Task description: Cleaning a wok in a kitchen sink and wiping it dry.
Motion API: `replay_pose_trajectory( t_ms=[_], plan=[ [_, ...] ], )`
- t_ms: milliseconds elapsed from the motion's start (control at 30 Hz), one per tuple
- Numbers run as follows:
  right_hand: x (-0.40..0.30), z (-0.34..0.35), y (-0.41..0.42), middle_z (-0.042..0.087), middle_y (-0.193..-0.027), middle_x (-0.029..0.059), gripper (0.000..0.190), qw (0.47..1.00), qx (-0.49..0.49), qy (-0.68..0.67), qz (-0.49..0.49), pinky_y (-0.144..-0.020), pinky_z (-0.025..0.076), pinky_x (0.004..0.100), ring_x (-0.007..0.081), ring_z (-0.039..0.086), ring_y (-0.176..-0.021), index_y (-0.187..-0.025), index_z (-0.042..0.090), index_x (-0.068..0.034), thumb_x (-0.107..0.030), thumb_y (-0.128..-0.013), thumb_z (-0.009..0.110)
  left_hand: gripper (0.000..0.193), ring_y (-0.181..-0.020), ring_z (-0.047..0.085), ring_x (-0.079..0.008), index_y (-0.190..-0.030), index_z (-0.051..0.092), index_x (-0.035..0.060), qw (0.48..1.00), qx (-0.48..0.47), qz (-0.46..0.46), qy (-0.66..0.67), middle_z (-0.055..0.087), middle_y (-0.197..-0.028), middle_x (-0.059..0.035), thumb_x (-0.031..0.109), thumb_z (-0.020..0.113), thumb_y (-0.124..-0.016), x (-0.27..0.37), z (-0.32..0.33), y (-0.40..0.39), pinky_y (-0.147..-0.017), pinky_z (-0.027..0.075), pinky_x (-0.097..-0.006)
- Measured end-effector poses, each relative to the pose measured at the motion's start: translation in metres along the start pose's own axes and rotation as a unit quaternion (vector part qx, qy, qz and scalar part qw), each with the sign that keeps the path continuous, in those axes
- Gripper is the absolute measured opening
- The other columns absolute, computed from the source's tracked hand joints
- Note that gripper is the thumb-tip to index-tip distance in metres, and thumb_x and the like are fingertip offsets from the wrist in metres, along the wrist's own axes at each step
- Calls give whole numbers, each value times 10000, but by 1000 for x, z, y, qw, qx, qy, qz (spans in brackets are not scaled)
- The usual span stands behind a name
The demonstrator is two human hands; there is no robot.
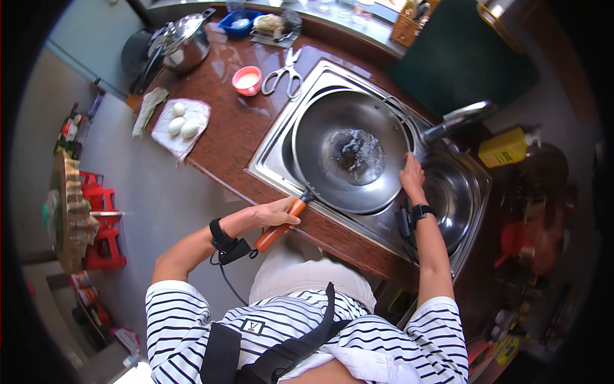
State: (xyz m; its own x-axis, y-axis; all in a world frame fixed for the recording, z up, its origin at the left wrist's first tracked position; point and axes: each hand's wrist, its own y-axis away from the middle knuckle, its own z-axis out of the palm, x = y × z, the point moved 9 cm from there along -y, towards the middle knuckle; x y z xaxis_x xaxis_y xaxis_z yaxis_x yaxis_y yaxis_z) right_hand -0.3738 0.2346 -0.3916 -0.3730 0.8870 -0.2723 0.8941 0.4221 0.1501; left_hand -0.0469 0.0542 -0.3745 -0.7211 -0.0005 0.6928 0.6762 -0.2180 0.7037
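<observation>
A large dark metal wok [321, 129] sits over the left basin of the steel double sink [268, 165]. Some water [360, 153] pools at the bottom of it. My left hand [276, 212] is wrapped around the wok's wooden handle [278, 233], which points toward my body. On the opposite side, my right hand [412, 177] grips the wok's rim, its fingers partly hidden by the edge. Just behind the wok is a chrome faucet [460, 120], its spout pointing away from the wok in this view.
Left on the counter [220, 125] are kitchen scissors [287, 77], a pink cup [247, 80], and several eggs [182, 126] on a cloth [194, 108]. A pot [184, 48] stands at the back left. Beside the right basin [451, 201] is a yellow pump bottle [503, 148].
</observation>
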Motion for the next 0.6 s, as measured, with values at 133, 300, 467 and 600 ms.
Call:
replay_pose_trajectory(
  t_ms=[133,300,467,600],
  plan=[
    [-4,-6,-3,548,-1045,226,449,1000,13,-9,-15,-808,449,509,457,544,-956,-1134,394,-130,23,-735,535,641,-1117,446,-302,-1311,227,-39,979,53,62,-187,446,-1150,-208,85,576,-787,17,-5,16,-985,331,-355],
    [-11,-12,-22,461,-1115,199,473,998,12,53,-9,-789,476,481,439,556,-928,-1119,396,-70,7,-706,614,619,-1139,446,-297,-1285,256,-34,972,96,71,-202,438,-1166,-230,74,582,-771,6,-7,24,-978,336,-352],
    [-24,-12,-55,509,-1110,202,333,997,16,52,-54,-826,454,486,411,557,-968,-1051,480,-58,-128,-751,607,441,-982,550,-332,-1108,382,-35,959,211,9,-187,542,-982,-233,133,614,-772,7,-14,33,-883,412,-392],
    [-15,-12,-71,601,-1017,226,279,1000,3,24,10,-830,445,481,413,564,-970,-1013,530,-40,-102,-744,569,319,-761,617,-350,-893,487,-8,945,302,-56,-116,604,-708,-189,217,651,-738,0,-20,28,-721,474,-429]
  ],
)
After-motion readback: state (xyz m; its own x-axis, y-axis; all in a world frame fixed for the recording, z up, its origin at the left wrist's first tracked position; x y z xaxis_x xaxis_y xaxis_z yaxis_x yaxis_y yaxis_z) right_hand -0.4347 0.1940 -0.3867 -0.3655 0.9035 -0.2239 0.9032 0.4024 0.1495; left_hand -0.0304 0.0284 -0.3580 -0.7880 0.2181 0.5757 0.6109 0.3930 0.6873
